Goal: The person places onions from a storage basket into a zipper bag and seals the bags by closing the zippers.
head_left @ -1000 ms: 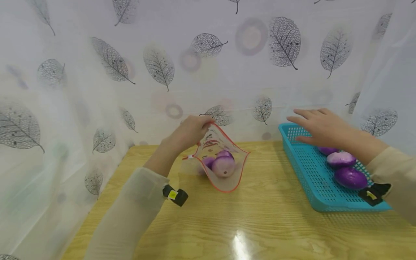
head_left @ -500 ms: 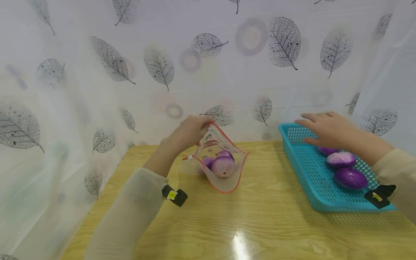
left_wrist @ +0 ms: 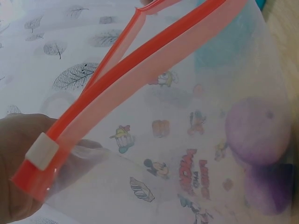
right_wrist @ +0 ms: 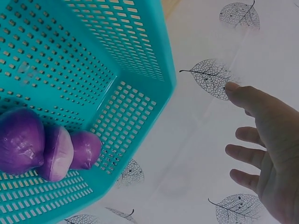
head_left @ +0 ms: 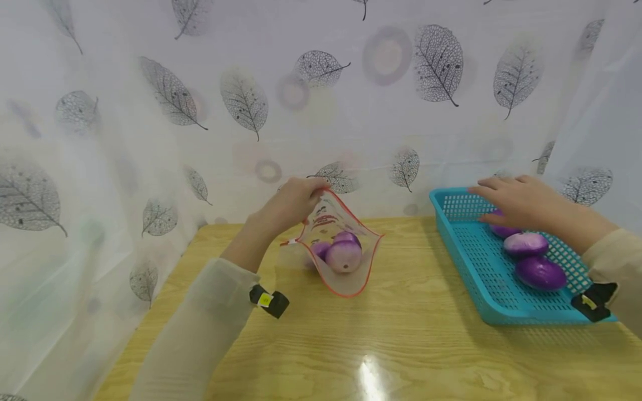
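My left hand pinches the upper rim of a clear zip bag with a red edge and cartoon prints. The bag's mouth gapes toward me, and several rounded purple-and-white vegetables, like small eggplants, lie inside. In the left wrist view, a white slider sits on the red zip beside the hand. My right hand, fingers spread and holding nothing, hovers over the far part of a blue plastic basket. Three similar purple vegetables lie along the basket's right side, close under this hand.
Both the bag and the basket rest on a shiny wood-grain table. Behind it hangs a whitish curtain with a dark leaf print, which also runs along the left and right sides. A black device is strapped to each wrist.
My right hand has shifted right and slightly down over the basket, toward the vegetables there. The left hand and the bag have stayed almost still.
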### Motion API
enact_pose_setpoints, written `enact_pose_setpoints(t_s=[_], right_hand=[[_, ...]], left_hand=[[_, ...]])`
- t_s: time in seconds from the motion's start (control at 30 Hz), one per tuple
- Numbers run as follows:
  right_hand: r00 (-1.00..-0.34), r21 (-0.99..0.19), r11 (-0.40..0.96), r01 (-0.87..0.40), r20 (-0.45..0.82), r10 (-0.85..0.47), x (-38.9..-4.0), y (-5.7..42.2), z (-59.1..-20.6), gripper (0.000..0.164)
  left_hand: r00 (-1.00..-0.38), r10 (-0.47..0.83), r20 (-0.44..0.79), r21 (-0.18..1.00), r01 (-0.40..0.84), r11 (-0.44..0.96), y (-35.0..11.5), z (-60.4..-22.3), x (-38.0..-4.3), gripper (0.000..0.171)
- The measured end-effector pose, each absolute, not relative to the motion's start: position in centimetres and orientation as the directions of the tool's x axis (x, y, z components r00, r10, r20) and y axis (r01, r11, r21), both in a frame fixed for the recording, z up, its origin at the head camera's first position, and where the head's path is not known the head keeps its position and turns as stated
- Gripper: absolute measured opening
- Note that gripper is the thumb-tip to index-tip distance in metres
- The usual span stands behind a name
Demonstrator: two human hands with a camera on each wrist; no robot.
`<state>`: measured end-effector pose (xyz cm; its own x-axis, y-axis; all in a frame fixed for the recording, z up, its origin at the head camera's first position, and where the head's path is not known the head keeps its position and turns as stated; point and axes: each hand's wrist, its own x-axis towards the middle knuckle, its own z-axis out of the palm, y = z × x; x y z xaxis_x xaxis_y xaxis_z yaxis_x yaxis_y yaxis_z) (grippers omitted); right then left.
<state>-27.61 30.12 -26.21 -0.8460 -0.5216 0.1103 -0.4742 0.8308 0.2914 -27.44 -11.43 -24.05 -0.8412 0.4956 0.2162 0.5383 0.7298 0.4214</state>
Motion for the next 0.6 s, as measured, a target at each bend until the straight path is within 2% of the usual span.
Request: enact_pose_setpoints(t_s=[0.27,0.6], right_hand=[[-0.875,0.258,0.855,-0.450,0.065,-0.480,-28.0,31.5,-27.0,0.056],[-0.893,0.247,0.869,-0.429,0.029,-0.449,-28.4,33.5,-27.6,0.060]], left_hand=[[-0.841,0.496,0.215,0.417,0.538,0.732,-11.4,-24.0,-27.4,0.030],[-0.843,0.494,0.214,0.412,0.536,0.736,-11.2,-23.9,-27.4,0.030]])
